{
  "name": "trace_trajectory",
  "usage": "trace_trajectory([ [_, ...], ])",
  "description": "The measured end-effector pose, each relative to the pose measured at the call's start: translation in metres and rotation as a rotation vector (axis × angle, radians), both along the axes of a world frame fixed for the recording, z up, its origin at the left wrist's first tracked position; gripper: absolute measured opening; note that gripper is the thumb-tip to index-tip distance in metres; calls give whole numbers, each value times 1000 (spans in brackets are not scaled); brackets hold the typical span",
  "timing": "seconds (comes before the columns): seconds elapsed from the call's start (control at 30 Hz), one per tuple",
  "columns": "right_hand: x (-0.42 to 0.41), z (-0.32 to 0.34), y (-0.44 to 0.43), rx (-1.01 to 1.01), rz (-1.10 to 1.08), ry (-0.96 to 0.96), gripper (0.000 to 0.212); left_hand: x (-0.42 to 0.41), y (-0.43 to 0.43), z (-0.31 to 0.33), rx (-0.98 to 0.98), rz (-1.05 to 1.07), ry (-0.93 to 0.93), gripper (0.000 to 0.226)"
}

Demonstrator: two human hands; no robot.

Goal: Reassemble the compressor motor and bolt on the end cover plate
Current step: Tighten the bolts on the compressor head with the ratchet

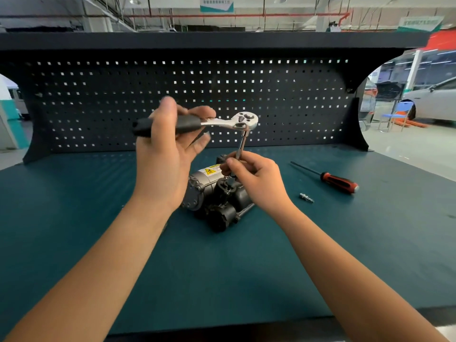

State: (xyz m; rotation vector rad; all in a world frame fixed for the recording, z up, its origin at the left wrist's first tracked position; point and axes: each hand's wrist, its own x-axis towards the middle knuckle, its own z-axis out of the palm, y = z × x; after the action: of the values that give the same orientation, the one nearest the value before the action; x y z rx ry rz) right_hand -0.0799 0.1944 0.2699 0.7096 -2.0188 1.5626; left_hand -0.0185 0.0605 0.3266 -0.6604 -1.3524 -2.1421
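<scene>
The compressor motor (209, 193), grey and black with a yellow warning label, lies on the green bench mat (222, 267) at centre. A chrome ratchet wrench (237, 122) with a black handle stands above it on a thin extension bar (243, 144). My left hand (165, 154) holds the ratchet's black handle, fingers partly spread. My right hand (254, 178) pinches the lower end of the extension bar and its socket, which sits on the top of the compressor. The bolt under the socket is hidden.
A screwdriver (338, 182) with a red and black handle lies to the right on the mat. A small metal fitting (306, 197) lies near it. A dark pegboard (172, 95) closes the back of the bench.
</scene>
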Motion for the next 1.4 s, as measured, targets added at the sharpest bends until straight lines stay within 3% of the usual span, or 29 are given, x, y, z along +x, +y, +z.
trace_trajectory([
  [0.1, 1, -2, 3, -31, 46, -46, 12, -23, 2, 16, 59, -38, -54, 34],
  [0.27, 0, -6, 9, -5, 85, -96, 24, -65, 8, 39, 186, -134, -193, 36],
  [0.47, -1, -11, 4, -9, -59, -11, 17, -106, 32, 59, 138, -213, -393, 40],
  [0.63, -1, -13, 5, -25, -156, 36, 15, -113, 48, 60, 39, -245, -426, 39],
  [0.87, 2, -20, 11, -46, -155, 55, 17, -57, 43, 40, -1, -114, -106, 31],
  [1.03, 0, -13, 10, -36, -153, 65, 13, -2, 38, 6, -415, 203, 283, 9],
  [1.13, 1, -12, 9, 4, -174, 99, 27, 7, 30, -9, -610, 302, 498, 7],
  [1.2, -1, -11, 8, -28, -130, 56, 9, 3, 27, -5, -497, 230, 400, 11],
  [1.3, -2, -10, 10, -80, -94, 28, 12, -16, 24, 10, -189, 85, 172, 15],
  [1.4, -3, -13, 12, -83, -66, 27, 20, -41, 18, 23, -19, -56, 4, 30],
])
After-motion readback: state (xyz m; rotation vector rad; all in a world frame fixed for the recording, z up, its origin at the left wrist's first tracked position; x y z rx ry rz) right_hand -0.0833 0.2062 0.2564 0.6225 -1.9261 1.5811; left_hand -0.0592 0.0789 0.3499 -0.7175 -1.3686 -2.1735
